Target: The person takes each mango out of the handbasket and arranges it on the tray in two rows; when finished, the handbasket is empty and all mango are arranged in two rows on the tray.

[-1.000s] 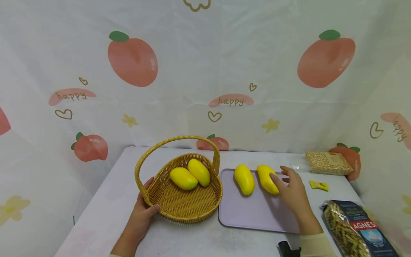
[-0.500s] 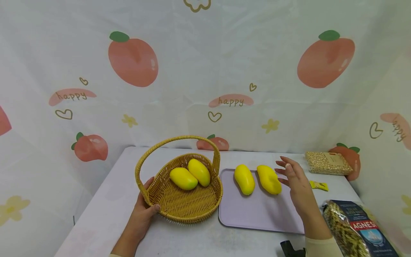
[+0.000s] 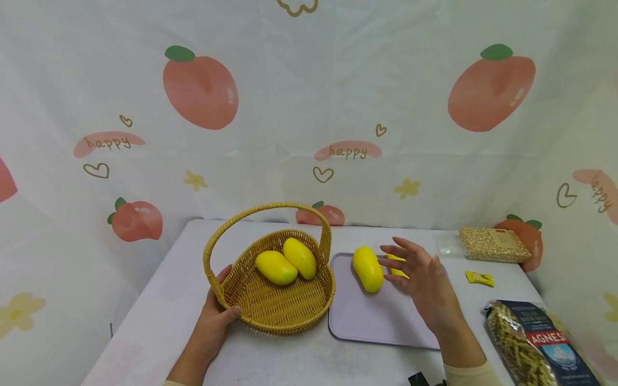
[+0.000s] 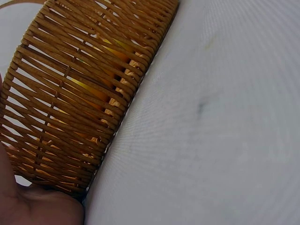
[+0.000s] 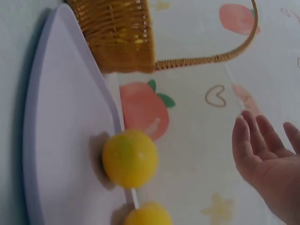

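A wicker basket [image 3: 285,316] with a tall arched handle stands on the table, gripped at its left side by my left hand [image 3: 216,324], thumb over the rim. Inside lie two yellow mangoes, one on the left [image 3: 275,268] and one on the right [image 3: 300,259]. My right hand [image 3: 429,287] hovers above the lilac tray [image 3: 362,327], fingers spread and holding nothing. On that tray rests a mango [image 3: 368,269] in plain sight; another mango [image 3: 397,264] is partly hidden behind my right fingers. In the right wrist view, both tray mangoes sit left of the hand [image 5: 272,164].
At the back right lies a clear bag of pale grains [image 3: 492,245], with a small yellow packet [image 3: 480,279] in front of it. A pasta bag [image 3: 541,343] lies at the right edge. Some black object [image 3: 418,379] shows by the right sleeve. A printed curtain [image 3: 270,107] closes off the back.
My right hand has come off the right mango, lifted to the right, then swung left over the tray. The left hand, basket and mangoes have stayed put.
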The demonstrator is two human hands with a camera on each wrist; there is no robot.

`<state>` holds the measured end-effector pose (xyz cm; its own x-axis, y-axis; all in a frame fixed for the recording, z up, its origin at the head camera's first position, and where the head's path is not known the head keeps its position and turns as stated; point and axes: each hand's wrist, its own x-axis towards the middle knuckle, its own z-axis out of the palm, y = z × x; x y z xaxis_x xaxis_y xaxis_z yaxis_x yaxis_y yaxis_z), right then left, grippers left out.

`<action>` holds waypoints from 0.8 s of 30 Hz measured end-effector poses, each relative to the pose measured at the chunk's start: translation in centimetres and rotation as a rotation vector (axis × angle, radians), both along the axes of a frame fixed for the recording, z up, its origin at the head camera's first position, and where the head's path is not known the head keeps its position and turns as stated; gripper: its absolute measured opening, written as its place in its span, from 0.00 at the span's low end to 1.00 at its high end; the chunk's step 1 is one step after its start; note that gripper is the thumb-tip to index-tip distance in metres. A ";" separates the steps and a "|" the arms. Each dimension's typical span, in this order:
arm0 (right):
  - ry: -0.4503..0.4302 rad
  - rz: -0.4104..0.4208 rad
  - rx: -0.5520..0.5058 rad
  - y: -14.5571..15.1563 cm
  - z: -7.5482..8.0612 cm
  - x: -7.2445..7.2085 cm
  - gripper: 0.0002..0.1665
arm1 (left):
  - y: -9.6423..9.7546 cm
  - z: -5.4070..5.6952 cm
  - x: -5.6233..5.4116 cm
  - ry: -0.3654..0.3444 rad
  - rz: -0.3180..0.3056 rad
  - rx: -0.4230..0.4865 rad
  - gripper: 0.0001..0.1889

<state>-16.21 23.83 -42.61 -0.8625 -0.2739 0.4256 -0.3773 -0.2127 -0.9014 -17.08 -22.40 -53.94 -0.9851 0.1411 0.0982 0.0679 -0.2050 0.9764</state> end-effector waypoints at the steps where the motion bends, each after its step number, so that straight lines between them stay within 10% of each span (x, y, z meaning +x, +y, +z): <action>1: 0.013 0.032 -0.007 -0.2 0.0 0.0 0.41 | 0.0 0.0 0.0 0.001 -0.001 0.000 0.48; 11: 0.002 0.267 -0.088 -3.4 -1.1 0.2 0.46 | 0.0 0.0 -0.1 0.005 -0.001 -0.007 0.47; 24: -0.152 0.365 -0.085 -9.5 -2.9 -0.2 0.40 | -0.1 -0.1 -0.1 -0.002 -0.007 -0.007 0.48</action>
